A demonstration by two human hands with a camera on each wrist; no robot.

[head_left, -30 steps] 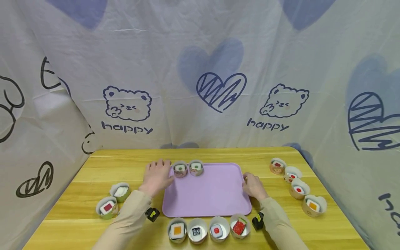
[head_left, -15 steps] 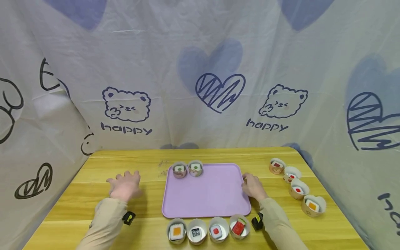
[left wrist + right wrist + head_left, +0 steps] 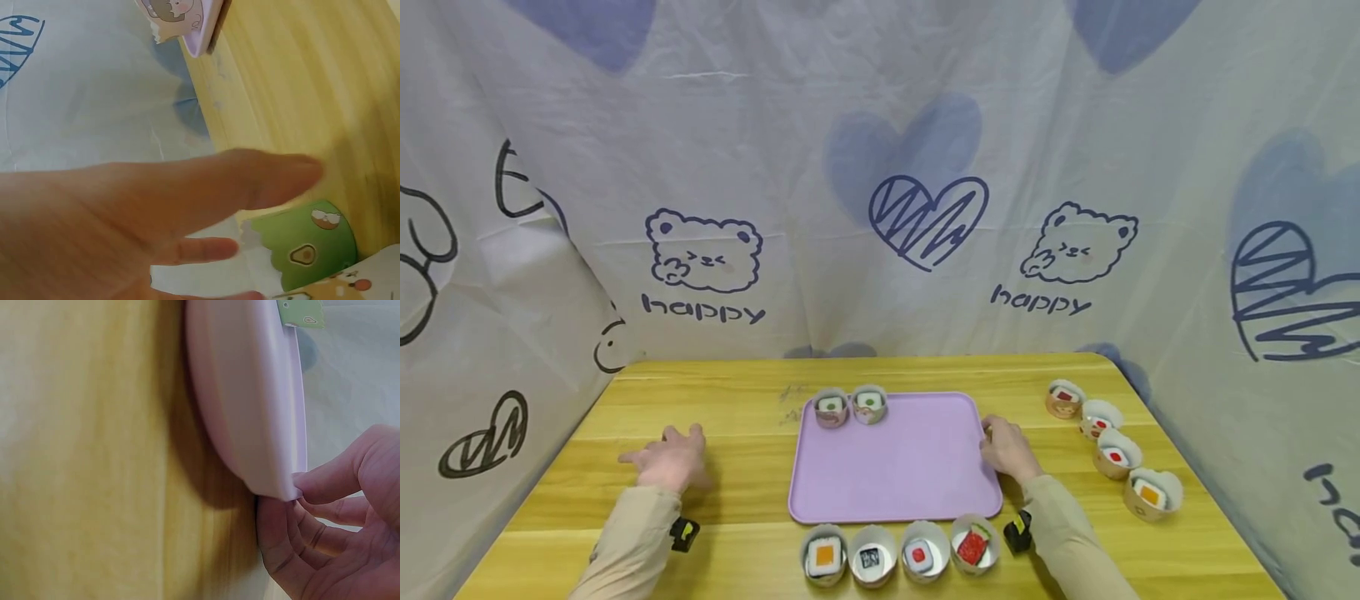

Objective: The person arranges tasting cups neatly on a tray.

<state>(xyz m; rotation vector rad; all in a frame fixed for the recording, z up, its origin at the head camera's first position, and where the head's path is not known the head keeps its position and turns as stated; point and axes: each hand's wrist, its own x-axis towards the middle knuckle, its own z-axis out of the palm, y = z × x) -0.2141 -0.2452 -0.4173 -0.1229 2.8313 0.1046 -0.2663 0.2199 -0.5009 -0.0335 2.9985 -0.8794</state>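
Note:
My left hand [image 3: 672, 462] is over the left of the table, thumb and fingers spread, holding nothing. In the left wrist view its fingers are beside a green paper cup [image 3: 312, 247] with an avocado print, and a white printed cup [image 3: 369, 275] shows at the corner. The head view has these cups hidden behind the hand and sleeve. My right hand [image 3: 1011, 450] pinches the right rim of the lilac tray [image 3: 895, 467], thumb on top and fingers underneath. Two paper cups [image 3: 869, 410] holding white sushi-like pieces with green centres stand side by side in the tray's far left corner.
Along the tray's near edge runs a row of several paper cups [image 3: 873, 575] with differently topped pieces. Several more cups [image 3: 1116, 467] form a slanting line on the right side of the table. A printed white cloth [image 3: 925, 325] hangs behind the wooden table [image 3: 737, 392].
My left hand has moved away from the cups on the tray, left and nearer, to the table's left side, covering the green cups there. My right hand keeps its grip on the tray.

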